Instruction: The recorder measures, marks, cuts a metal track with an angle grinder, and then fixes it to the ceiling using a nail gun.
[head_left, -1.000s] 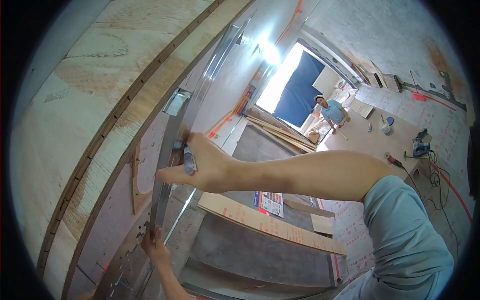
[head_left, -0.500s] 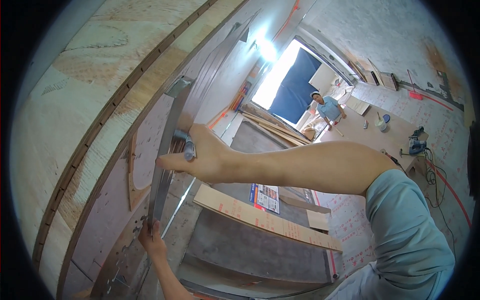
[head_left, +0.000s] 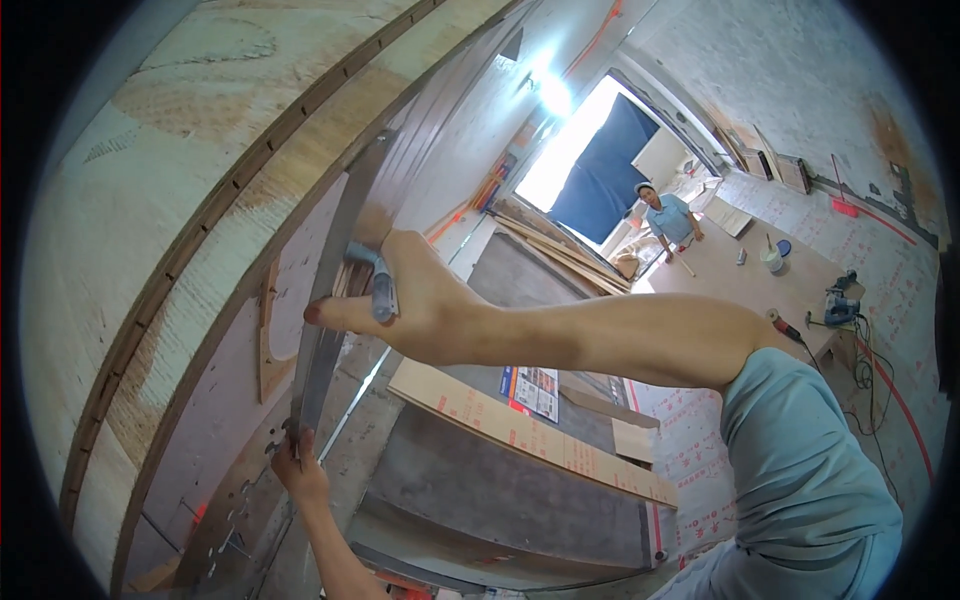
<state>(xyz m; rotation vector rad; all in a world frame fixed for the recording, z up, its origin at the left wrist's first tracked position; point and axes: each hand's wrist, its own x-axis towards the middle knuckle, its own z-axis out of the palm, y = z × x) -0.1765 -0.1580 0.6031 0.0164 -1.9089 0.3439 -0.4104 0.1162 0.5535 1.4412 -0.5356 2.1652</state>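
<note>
Plywood panel (head_left: 200, 150), largest, up left. Long metal channel (head_left: 350, 205) runs slantwise just beside its edge; touching or not, can't tell. Channel looks light for its length, stiff lengthwise, likely slick, edges maybe sharp; best held by both flanges, two spots well apart. Right hand (head_left: 425, 300) wraps its middle, thumb across; left hand (head_left: 303, 475) grips the lower end. Small grey cylinder (head_left: 383, 295) sits in right hand's thumb crook.

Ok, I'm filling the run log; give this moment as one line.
left hand: holding metal strip low | right hand: gripping it higher, grey tube by thumb | nearby: wooden plank
</note>
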